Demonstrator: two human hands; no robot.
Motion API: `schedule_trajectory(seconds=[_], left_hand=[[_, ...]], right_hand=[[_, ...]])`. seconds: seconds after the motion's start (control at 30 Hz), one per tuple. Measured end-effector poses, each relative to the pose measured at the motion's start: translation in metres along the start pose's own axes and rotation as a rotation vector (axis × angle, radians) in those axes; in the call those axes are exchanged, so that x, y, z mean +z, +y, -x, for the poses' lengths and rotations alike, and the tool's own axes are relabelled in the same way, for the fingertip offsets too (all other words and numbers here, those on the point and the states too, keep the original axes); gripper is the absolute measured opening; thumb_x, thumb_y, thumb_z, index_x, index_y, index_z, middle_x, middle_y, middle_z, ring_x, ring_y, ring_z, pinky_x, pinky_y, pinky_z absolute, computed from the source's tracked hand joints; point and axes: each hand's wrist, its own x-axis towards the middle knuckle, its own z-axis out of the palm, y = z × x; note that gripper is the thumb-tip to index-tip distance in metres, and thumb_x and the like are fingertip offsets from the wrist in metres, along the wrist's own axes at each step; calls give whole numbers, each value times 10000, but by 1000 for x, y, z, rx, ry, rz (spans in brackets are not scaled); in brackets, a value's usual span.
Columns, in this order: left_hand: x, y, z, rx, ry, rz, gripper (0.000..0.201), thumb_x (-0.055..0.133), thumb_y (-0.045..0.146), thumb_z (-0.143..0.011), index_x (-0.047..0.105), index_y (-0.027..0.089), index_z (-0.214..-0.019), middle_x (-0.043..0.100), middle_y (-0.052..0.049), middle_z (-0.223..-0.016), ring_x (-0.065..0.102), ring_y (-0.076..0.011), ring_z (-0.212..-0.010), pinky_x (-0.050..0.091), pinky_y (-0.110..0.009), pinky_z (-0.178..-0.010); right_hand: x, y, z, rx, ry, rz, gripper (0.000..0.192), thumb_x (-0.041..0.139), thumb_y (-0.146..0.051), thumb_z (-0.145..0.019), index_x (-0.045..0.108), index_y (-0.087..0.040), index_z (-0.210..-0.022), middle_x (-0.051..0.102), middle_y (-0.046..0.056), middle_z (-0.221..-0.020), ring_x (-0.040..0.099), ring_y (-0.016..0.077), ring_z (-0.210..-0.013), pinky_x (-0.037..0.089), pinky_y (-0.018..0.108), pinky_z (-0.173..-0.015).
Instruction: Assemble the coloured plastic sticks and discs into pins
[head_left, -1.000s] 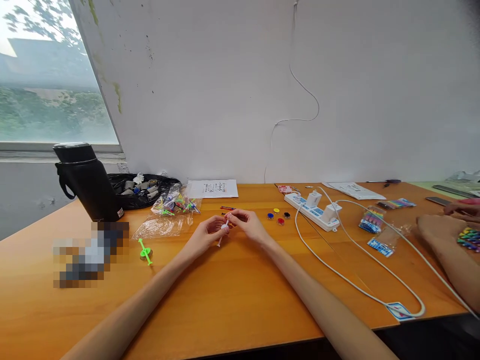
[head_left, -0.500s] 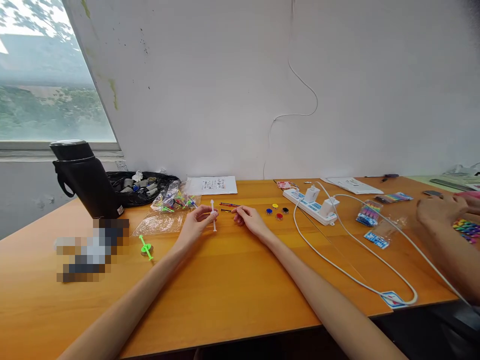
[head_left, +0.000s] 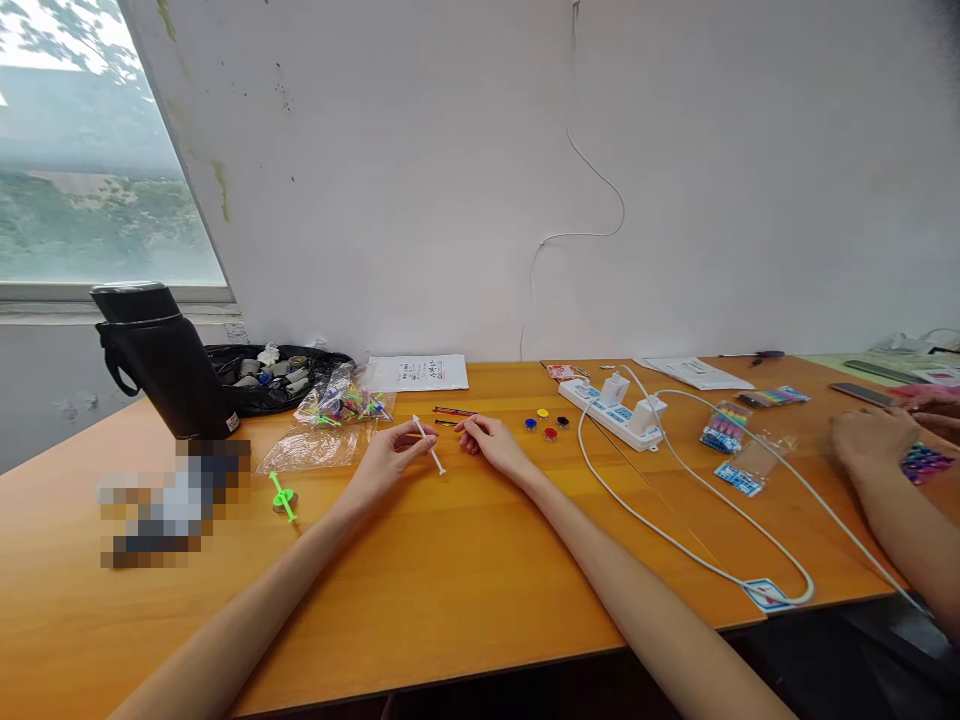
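While a white stick (head_left: 428,446) is pinched in the left hand (head_left: 390,462), the right hand (head_left: 491,447), loosely curled beside it, holds nothing; coloured discs (head_left: 547,424) lie unfitted nearby.

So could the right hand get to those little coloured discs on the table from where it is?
Probably yes. The right hand rests on the table just beside the coloured discs, and only bare wood lies between them.

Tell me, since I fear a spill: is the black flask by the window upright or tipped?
Upright. The black flask stands on its base on the table, lid on top, leaning only through lens distortion, beside the black bag.
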Motion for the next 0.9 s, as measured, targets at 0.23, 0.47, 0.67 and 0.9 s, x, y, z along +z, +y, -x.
schedule_trajectory(seconds=[0.23, 0.47, 0.67, 0.9], left_hand=[[9, 11, 4, 45, -83, -57, 321, 654, 470, -815, 741, 205, -973, 744, -78, -1040, 674, -244, -937, 522, -356, -867], [-3, 24, 9, 60, -88, -115, 296, 668, 444, -809, 713, 225, -1003, 748, -76, -1055, 701, -237, -956, 541, -358, -872], [-68, 20, 34, -100, -98, -389, 267, 699, 460, -775, 694, 224, -899, 756, -62, -980, 719, -249, -901, 553, -361, -860], [-122, 14, 62, -278, 10, -600, 314, 736, 513, -683, 680, 210, -747, 734, -72, -875, 719, -275, -779, 535, -284, -592]], right_hand=[[0, -1, 1, -8, -2, -9, 337, 494, -429, -908, 683, -151, -886, 662, 34, -715, 579, 123, -639, 457, 236, -627], [-1, 1, 0, 4, -18, -28, 328, 511, -429, -901, 683, -150, -888, 657, 30, -708, 582, 122, -647, 454, 232, -623], [-2, 1, -1, 5, -49, -19, 266, 506, -345, -882, 677, -143, -904, 665, 32, -717, 582, 120, -659, 440, 237, -644], [-2, -1, 2, 14, -62, 6, 224, 498, -267, -837, 676, -153, -908, 665, 23, -727, 570, 118, -658, 439, 248, -668]])
